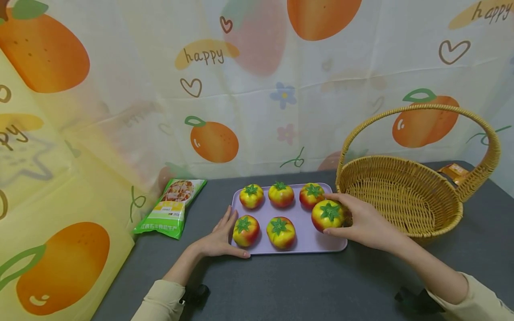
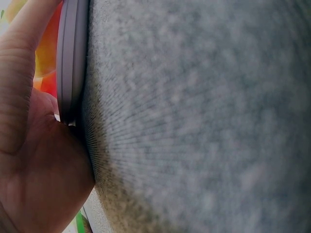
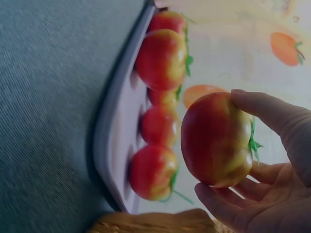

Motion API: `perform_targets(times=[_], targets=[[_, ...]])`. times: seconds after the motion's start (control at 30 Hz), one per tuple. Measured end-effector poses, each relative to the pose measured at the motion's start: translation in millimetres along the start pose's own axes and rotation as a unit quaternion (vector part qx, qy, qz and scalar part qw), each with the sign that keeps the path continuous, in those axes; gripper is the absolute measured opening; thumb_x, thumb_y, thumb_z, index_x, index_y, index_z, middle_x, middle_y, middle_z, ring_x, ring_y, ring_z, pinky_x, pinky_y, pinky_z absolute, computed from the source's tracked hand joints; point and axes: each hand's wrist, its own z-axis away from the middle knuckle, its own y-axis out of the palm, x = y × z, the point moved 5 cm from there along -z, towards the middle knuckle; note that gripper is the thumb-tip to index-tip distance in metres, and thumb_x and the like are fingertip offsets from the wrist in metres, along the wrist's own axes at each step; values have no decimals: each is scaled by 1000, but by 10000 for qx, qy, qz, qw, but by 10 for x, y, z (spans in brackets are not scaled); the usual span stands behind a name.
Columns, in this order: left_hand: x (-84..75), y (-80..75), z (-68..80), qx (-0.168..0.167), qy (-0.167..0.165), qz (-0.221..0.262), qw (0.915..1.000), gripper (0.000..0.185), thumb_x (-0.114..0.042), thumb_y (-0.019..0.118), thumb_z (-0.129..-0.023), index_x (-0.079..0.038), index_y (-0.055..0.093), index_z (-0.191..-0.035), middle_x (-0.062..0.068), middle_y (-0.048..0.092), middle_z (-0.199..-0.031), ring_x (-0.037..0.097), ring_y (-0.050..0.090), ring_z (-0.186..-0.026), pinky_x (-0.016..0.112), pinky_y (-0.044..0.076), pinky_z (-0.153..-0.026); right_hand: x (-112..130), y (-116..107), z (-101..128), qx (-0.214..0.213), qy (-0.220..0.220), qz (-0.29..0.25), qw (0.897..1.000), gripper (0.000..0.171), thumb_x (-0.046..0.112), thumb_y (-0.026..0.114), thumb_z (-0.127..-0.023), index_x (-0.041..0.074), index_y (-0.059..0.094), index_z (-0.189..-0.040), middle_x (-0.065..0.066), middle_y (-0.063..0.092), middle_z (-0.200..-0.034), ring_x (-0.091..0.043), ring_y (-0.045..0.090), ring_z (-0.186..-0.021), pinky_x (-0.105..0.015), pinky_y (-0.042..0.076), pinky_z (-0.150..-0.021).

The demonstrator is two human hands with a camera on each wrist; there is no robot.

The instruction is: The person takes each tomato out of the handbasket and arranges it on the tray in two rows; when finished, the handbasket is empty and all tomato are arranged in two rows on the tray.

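My right hand (image 1: 367,220) grips a red-and-yellow tomato (image 1: 328,216) with a green star-shaped calyx, thumb and fingers around its sides. In the right wrist view this tomato (image 3: 218,140) is lifted clear of the lilac tray (image 3: 114,131). Several similar tomatoes stand on the tray (image 1: 307,243), including a front one (image 1: 281,232) and a back one (image 1: 281,195). My left hand (image 1: 217,238) lies against the tray's near left corner, fingers extended along its left side and thumb by the front edge. In the left wrist view, the palm (image 2: 43,179) meets the tray rim (image 2: 72,63).
A wicker basket (image 1: 401,232) with a tall arched handle stands right of the tray. Behind it lies a small orange packet (image 1: 455,171). At the left, a green-and-white food bag (image 1: 170,209) rests on the dark grey table (image 1: 281,290). A fruit-printed curtain (image 1: 257,111) hangs behind.
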Motion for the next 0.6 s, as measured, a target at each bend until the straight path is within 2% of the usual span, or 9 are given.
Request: perform_targets(times=[0.23,0.6], targets=[[-10,-2,8,-8,11,4,10000,127,-61,79,-69,-15,0,-157,9,-24,-160,42,-7,-146,64,5,-111,-10,198,-32,203,-21,-66,9998,73,38,84,-76,6,53,-135,-11,59,-126,-23,57,-104,-48,48,-89],[-9,-4,11,8,-4,60,10000,127,-61,78,-69,-16,-1,-158,9,-24,-160,42,-8,-145,65,5,-111,-98,418,-72,561,39,-62,9984,71,40,81,-78,6,55,-134,-10,59,-128,-20,58,-105,-47,47,-91]])
